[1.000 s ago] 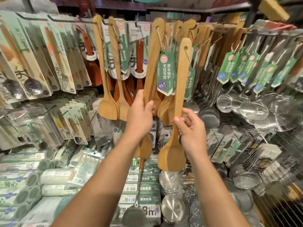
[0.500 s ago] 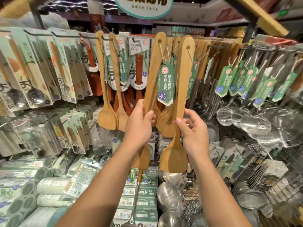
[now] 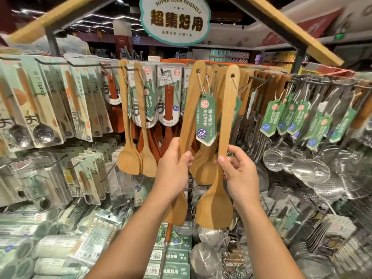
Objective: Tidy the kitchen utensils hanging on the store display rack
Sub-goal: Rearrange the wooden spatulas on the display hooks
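Observation:
Two light wooden spatulas are held upright in front of the display rack point(image 3: 261, 78). My left hand point(image 3: 173, 170) grips the handle of the left spatula point(image 3: 191, 101), which carries a green price tag point(image 3: 205, 119) on a string. My right hand point(image 3: 239, 174) pinches the handle of the right spatula point(image 3: 227, 113); its broad blade point(image 3: 214, 206) hangs below my fingers. Behind them more wooden spatulas point(image 3: 217, 162) hang bunched on a hook.
Two more wooden spatulas point(image 3: 136, 158) hang to the left, beside carded spoons and forks point(image 3: 46, 109). Steel ladles and skimmers with green tags point(image 3: 302, 158) fill the hooks on the right. Boxed goods point(image 3: 177, 256) and steel bowls lie below. An oval sign point(image 3: 175, 21) hangs overhead.
Both hands have lifted their spatulas higher toward the rack's hooks. The view has tilted upward, bringing the overhead sign into sight.

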